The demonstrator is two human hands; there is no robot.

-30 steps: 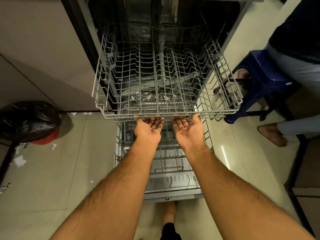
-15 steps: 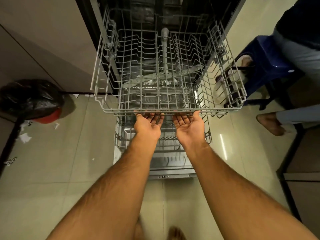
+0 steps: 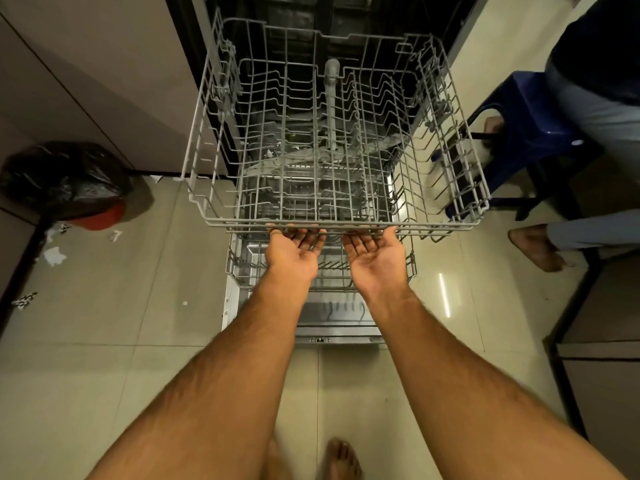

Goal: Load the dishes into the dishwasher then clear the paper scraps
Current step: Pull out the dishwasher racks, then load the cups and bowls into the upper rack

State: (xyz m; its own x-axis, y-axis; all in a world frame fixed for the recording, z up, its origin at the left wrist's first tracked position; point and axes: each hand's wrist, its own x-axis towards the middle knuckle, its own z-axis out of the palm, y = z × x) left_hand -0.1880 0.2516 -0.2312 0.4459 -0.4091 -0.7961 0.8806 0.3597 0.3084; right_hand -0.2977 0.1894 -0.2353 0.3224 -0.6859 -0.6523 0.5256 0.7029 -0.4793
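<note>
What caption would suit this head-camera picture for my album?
Both palms up, the left hand and right hand hook fingers under the front rim of the empty upper rack of an open dishwasher.

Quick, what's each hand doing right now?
Left hand: palm up, fingers hooked under the front rail of the upper rack, gripping it.
Right hand: palm up, fingers hooked under the same rail, gripping it.
</note>
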